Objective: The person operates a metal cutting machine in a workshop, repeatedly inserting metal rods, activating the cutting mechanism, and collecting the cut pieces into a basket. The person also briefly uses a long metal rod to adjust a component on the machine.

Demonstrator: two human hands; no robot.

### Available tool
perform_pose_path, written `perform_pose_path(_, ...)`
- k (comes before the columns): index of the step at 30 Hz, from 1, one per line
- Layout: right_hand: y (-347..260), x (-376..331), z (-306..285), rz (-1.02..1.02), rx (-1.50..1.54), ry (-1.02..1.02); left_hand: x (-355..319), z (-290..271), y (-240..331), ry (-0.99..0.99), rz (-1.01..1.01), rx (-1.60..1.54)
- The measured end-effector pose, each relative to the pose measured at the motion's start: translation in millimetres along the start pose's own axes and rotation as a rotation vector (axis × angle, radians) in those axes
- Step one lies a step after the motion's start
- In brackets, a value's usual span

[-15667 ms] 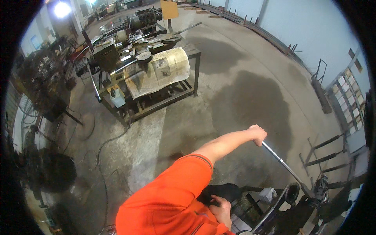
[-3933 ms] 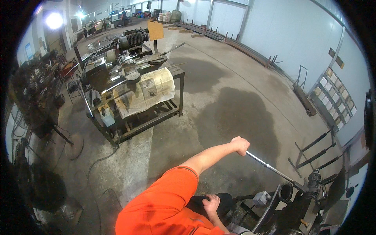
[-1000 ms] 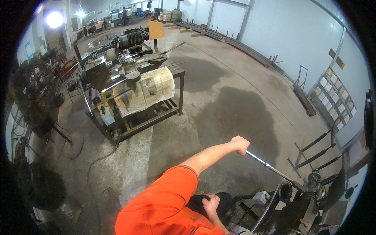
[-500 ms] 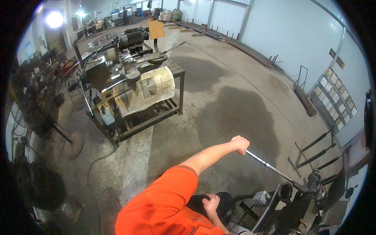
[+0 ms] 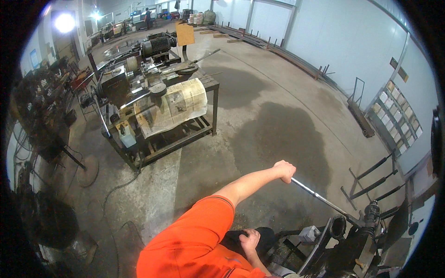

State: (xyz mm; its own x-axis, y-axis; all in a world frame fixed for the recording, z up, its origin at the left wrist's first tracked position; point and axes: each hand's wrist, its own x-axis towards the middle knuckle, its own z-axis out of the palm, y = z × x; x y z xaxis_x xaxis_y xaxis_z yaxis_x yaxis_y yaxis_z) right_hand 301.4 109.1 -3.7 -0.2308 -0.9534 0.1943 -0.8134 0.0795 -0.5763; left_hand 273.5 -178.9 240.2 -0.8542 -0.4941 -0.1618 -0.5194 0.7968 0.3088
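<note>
Diagonally set lever (image 5: 316,194): This long, straight silver rod is lying right of centre in the lower half of the frame; its long axis is running obliquely down to the right.
Lever ends: The upper-left end is pointing toward the left hand (image 5: 283,172); the lower-right end is meeting a dark machine (image 5: 371,221).
Left-hand fingers: They are wrapping the upper-left end of the lever in a closed fist, with no gap showing.
Lever relative to fingers: The rod is emerging from the lower right side of the fist; its gripped end is being hidden by the hand.
Left arm: The orange sleeve (image 5: 204,227) is ending above the elbow; the bare forearm is extending toward the frame's centre right.
Right hand (image 5: 250,240): It is resting at lower centre against a dark trouser leg (image 5: 266,238), well apart from the lever; its fingers are partly curling, and whether they hold anything cannot be told.
Pale box (image 5: 309,234): It is sitting between the right hand and the machine.
Workbench (image 5: 214,111): It is standing at upper left, with newspaper (image 5: 178,109) draping over its near edge.
</note>
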Motion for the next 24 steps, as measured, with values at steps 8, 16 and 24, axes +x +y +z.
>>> perform_pose_path(8,2.8,-0.9,3.4,-0.011,0.002,0.02,-0.9,0.0,-1.2,-0.003,-0.004,-0.004)
perform_pose_path(16,5.9,-1.6,5.3,-0.017,0.005,0.017,0.7,1.4,-1.3,0.007,0.004,0.012)
perform_pose_path(24,3.9,-1.4,4.5,-0.028,0.007,0.034,1.6,2.6,-2.9,0.004,0.009,0.012)
